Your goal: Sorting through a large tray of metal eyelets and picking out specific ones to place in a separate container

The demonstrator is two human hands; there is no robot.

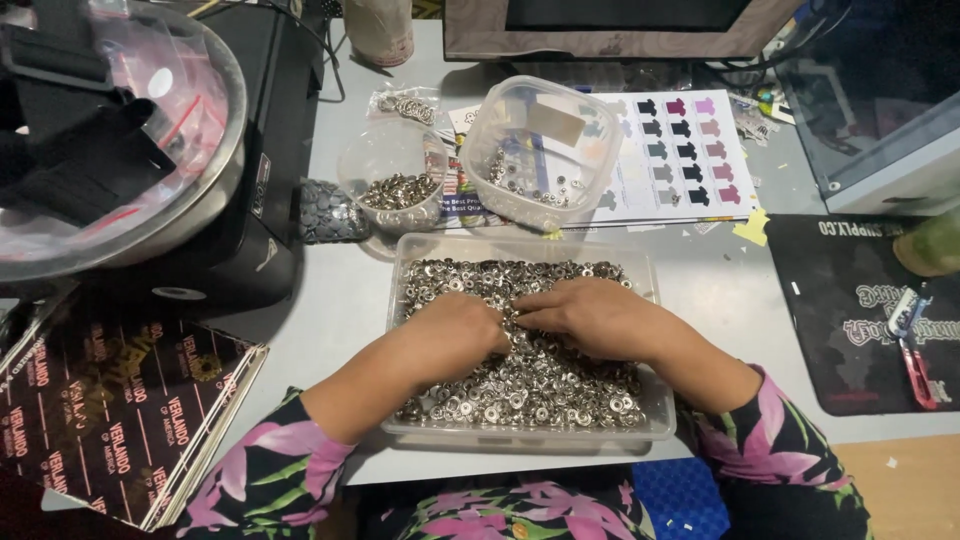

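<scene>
A clear rectangular plastic tray (402, 262) sits in front of me, filled with several small silver metal snap parts (545, 385). Both my hands rest inside it, palms down. My left hand (455, 330) lies on the heap at the middle left, fingers curled into the pieces. My right hand (590, 312) lies at the middle right, its fingertips meeting those of the left hand. Whether either hand pinches a piece is hidden under the fingers.
Behind the tray stand a clear round cup (395, 185) with silver parts and a clear square tub (540, 150) with a few. A colour chart sheet (680, 150) lies beyond. A black machine (255, 200) and clear dome (110, 130) are left; black mat (860, 310) right.
</scene>
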